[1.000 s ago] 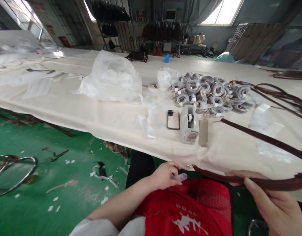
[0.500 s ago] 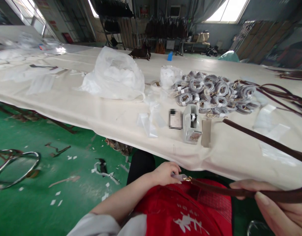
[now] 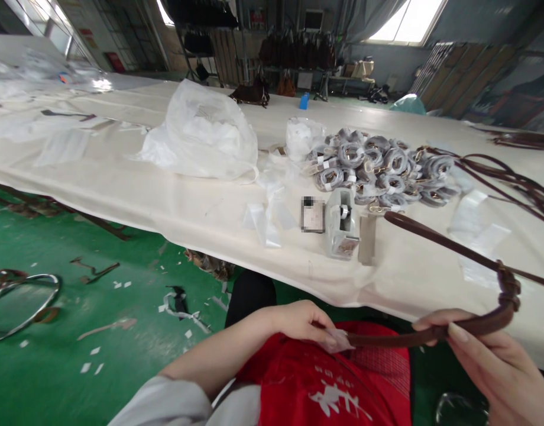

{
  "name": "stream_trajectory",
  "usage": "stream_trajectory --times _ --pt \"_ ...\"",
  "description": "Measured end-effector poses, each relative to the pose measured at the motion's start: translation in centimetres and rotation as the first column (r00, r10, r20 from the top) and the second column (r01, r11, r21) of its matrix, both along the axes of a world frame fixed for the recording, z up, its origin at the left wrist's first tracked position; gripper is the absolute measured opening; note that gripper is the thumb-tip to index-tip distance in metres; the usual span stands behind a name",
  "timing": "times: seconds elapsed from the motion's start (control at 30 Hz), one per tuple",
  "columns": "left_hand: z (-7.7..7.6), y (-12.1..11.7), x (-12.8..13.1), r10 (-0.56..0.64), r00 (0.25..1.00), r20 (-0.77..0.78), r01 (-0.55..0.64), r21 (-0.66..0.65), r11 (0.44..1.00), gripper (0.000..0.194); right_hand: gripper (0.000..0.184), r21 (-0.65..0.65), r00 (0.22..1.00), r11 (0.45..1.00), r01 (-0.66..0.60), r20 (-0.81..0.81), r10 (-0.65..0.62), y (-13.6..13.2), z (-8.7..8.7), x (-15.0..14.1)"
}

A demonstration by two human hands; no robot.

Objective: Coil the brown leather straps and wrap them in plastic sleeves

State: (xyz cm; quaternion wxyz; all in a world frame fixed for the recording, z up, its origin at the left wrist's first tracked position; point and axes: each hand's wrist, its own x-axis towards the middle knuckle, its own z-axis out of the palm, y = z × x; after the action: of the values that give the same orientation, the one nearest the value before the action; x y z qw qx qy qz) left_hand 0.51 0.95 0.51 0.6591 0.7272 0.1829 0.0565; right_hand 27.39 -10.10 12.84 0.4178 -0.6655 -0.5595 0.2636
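Head camera: a red apron (image 3: pixel 343 384) with white print was worn, and over it a brown leather strap (image 3: pixel 394 339) was held between two hands. Its left end was met by the left hand (image 3: pixel 305 321), whose fingers were pinched around a translucent plastic piece (image 3: pixel 342 342); the tip was hidden there, so whether it was sheathed by the plastic could not be told. Farther along, the strap was pinched by the right hand (image 3: pixel 489 352), thumb pressed against fingers, and beyond that grip it was bent upward to a brown knotted band (image 3: pixel 508 289) and looped over the cream-covered table (image 3: pixel 196 207). Past the table's front edge, a tape dispenser (image 3: pixel 342 231) was flanked by a pixelated rectangular item (image 3: pixel 313 215) on its left and a flat greyish-brown strip (image 3: pixel 366 239) on its right. Behind the dispenser, coiled straps (image 3: pixel 391 163) in clear wrapping were heaped, with a plastic bag (image 3: pixel 205 139) of white material placed well to their left. Farther back, a small blue object (image 3: pixel 304 101) was seen, and dark handbags (image 3: pixel 296 52) were hung beyond it.
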Motion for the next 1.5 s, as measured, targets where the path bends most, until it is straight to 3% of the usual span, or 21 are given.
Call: stream_trajectory --times 0.1,0.2,0.33,0.43,0.53,0.67,0.8,0.9,1.0,1.07,1.17,1.27,1.37,1.5 --pt "0.5 -0.1 0.1 -0.01 0.999 0.049 0.015 -0.102 0.995 0.061 0.024 -0.07 0.966 0.998 0.0 -0.257 -0.018 0.8 -1.1 1.4" --pt "0.9 -0.4 0.8 0.051 0.996 0.072 -0.04 -0.137 0.99 0.067 0.027 -0.08 0.965 0.994 -0.068 -0.26 0.045 1.6 -3.3 1.4" --pt "2.0 -1.1 1.7 0.158 0.98 0.119 -0.141 -0.14 0.98 0.073 0.029 -0.161 0.952 0.955 -0.248 -0.224 0.209 2.3 -6.4 -1.1" --pt "2.7 -1.4 1.7 0.202 0.976 0.084 -0.196 -0.073 0.978 0.074 0.044 -0.119 0.89 0.94 -0.32 -0.379 0.255 2.6 -8.3 -1.8" --pt "3.0 -1.4 1.2 0.2 0.979 0.038 -0.198 -0.047 0.979 0.073 0.045 0.018 0.788 0.976 -0.219 -0.586 0.188 3.0 -9.4 -1.0" --pt "2.9 -1.4 0.6 0.173 0.985 0.023 -0.173 -0.026 0.985 0.071 0.034 0.014 0.754 0.996 -0.085 -0.653 0.074 3.2 -9.9 -0.7" --pt "2.7 -1.7 0.8 0.159 0.986 0.054 -0.161 0.038 0.986 0.072 0.032 -0.012 0.851 1.0 -0.018 -0.525 0.009 2.9 -10.2 -2.1" --pt "2.7 -1.8 1.1 0.207 0.974 0.087 -0.206 -0.019 0.978 0.075 0.033 -0.011 0.977 0.996 -0.09 -0.197 0.086 2.4 -10.2 -3.3" --pt "2.9 -1.7 1.1 0.248 0.965 0.09 -0.243 -0.058 0.968 0.079 0.041 -0.004 0.953 0.962 -0.274 0.134 0.272 2.1 -9.7 -3.8" --pt "3.0 -1.7 0.8 0.226 0.972 0.057 -0.222 -0.065 0.973 0.079 0.051 0.046 0.938 0.95 -0.31 0.18 0.297 2.4 -9.5 -3.3" --pt "3.2 -1.7 0.4 0.192 0.981 0.01 -0.19 -0.088 0.978 0.077 0.053 0.146 0.975 0.964 -0.222 0.014 0.222 2.9 -9.5 -1.9" --pt "3.2 -1.8 0.3 0.189 0.982 -0.001 -0.187 -0.141 0.972 0.079 0.049 0.129 0.968 0.986 -0.107 -0.214 0.133 3.1 -9.5 -1.4" --pt "3.2 -1.9 0.5 0.193 0.981 0.014 -0.189 -0.159 0.969 0.08 0.038 0.102 0.912 0.992 -0.079 -0.395 0.113 2.7 -9.0 -2.1" --pt "3.0 -1.8 0.8 0.188 0.981 0.055 -0.185 -0.053 0.981 0.083 0.024 0.07 0.795 0.996 -0.055 -0.6 0.086 2.3 -8.7 -3.5"
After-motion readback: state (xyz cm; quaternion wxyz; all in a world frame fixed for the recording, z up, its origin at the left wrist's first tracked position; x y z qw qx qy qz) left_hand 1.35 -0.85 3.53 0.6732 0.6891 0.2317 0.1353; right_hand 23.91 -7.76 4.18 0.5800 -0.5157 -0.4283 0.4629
